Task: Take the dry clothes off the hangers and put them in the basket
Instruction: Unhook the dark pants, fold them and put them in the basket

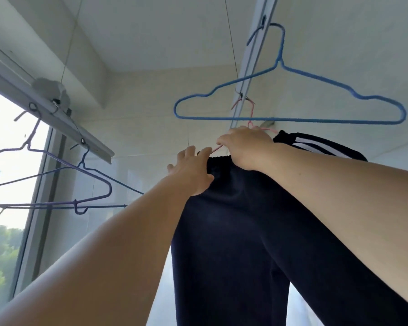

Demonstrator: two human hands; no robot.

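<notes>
Overhead, left to right:
Window [3, 161]: at the far left, bright, with green trees low in it; a metal rail [57, 118] runs across its top
Purple hangers [57, 184]: bare, hooked on that rail, overlapping one another
Left hand [191, 172]: raised, its fingers curled over the left end of the waistband, gripping the cloth
Trousers [233, 231]: dark navy, hanging in the middle from a pink hanger [251, 114]; white stripes show at the right of the waistband; the legs drop to the bottom edge
Pink hanger: hooked on a second rail [252, 67] running up toward the ceiling; mostly hidden behind the hand and cloth, with a thin pink arm showing between the two hands
Right hand [247, 147]: closed on top of the waistband, fingers pinching the pink hanger's arm at the left
Blue hanger [292, 118]: bare, hooked on the second rail, nearer than the pink one; its bottom bar crosses just above the right hand
</notes>
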